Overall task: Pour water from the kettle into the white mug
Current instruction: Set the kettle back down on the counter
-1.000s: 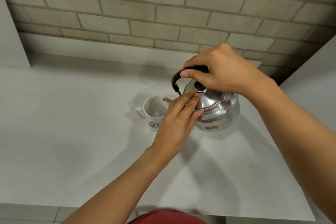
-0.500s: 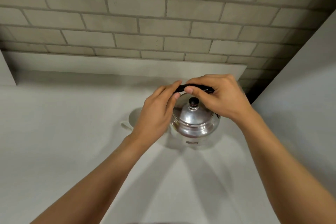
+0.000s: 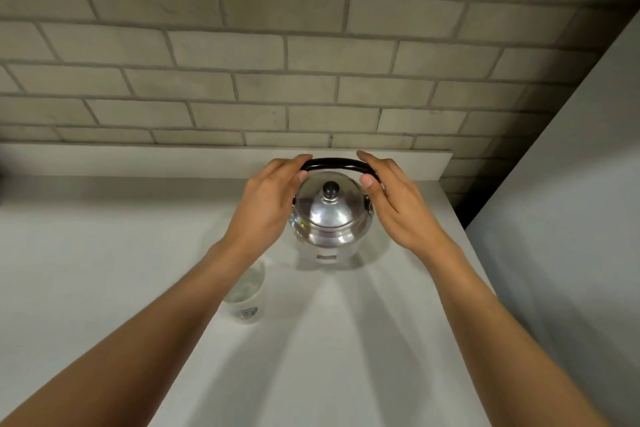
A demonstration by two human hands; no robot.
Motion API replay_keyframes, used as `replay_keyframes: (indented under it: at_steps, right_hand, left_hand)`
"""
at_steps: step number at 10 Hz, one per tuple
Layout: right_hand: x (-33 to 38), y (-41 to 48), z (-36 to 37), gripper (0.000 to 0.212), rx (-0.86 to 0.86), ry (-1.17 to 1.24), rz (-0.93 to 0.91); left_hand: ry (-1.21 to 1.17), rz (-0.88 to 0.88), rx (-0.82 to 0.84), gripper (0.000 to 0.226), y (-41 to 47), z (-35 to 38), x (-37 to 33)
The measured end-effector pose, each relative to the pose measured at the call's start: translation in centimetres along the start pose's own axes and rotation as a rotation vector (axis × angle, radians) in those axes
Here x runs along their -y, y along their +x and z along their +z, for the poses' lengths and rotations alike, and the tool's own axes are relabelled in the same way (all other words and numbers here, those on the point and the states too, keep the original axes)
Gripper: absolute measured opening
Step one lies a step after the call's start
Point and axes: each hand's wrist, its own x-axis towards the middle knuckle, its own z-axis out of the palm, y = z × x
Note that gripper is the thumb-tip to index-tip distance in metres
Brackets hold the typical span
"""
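Water already shows in the white mug (image 3: 246, 291), near the counter's (image 3: 104, 270) middle. Kettle (image 3: 330, 215) stands upright by the back edge; left hand (image 3: 266, 204) and right hand (image 3: 398, 204) loosely touch its handle (image 3: 334, 163), fingers slack. Next, judging so: let go.

white counter (image 3: 104, 253) | on it: kettle (image 3: 330, 218), white mug (image 3: 247, 298)

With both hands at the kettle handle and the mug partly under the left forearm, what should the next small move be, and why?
Probably let go and draw both hands back: the kettle stands upright on the counter, and the white mug seems to hold water already, so the left hand and right hand are likely finished.
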Motion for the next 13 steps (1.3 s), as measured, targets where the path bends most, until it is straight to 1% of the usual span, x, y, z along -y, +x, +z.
replay_keyframes:
  at_steps: [1, 2, 3, 4, 5, 7, 8, 9, 10, 11, 12, 13]
  right_hand:
    - [-1.3, 2.0, 0.7, 0.051, 0.019, -0.034, 0.027]
    - [-2.3, 4.3, 1.7, 0.043, 0.063, -0.073, 0.066]
    - [-3.4, 6.4, 2.7, 0.029, 0.096, -0.103, 0.132]
    - [-4.4, 8.0, 3.6, 0.025, 0.142, -0.167, 0.183]
    - [-5.6, 9.1, 4.5, 0.029, 0.166, -0.248, 0.154]
    - [-7.4, 11.8, 5.2, 0.037, 0.192, -0.294, 0.156]
    - [-7.5, 11.7, 5.5, 0.037, 0.215, -0.277, 0.163]
    - [-7.0, 12.6, 5.0, 0.038, 0.222, -0.217, 0.167]
    - [-2.8, 10.9, -0.6, 0.037, 0.044, -0.21, 0.144]
    - [-2.5, 10.5, -0.6, 0.039, 0.052, -0.234, 0.147]
    - [-2.5, 10.2, -0.5, 0.046, 0.06, -0.208, 0.191]
    - [-2.2, 9.4, 0.5, 0.059, 0.033, -0.212, 0.234]
  left_hand:
    - [0.029, 0.024, -0.008, 0.032, 2.3, 0.7, 1.7]
    - [0.051, 0.01, 0.01, 0.032, 4.1, 2.1, 3.6]
    - [0.012, -0.068, 0.042, 0.033, 5.6, 3.6, 5.6]
    - [0.012, -0.128, 0.087, 0.034, 6.8, 4.9, 7.5]
    - [-0.002, -0.163, 0.092, 0.034, 7.8, 5.6, 8.9]
    - [0.005, -0.182, 0.112, 0.034, 9.8, 7.1, 10.7]
    - [0.019, -0.161, 0.121, 0.033, 9.3, 6.8, 10.8]
    - [0.018, -0.168, 0.094, 0.033, 10.5, 6.6, 10.6]
    - [-0.014, 0.006, 0.043, 0.033, 11.4, 3.0, 5.4]
    - [0.003, 0.01, 0.018, 0.033, 11.7, 3.5, 5.3]
    - [-0.012, -0.041, 0.061, 0.038, 11.7, 4.1, 5.9]
    - [0.026, -0.061, 0.079, 0.05, 11.4, 3.9, 6.2]
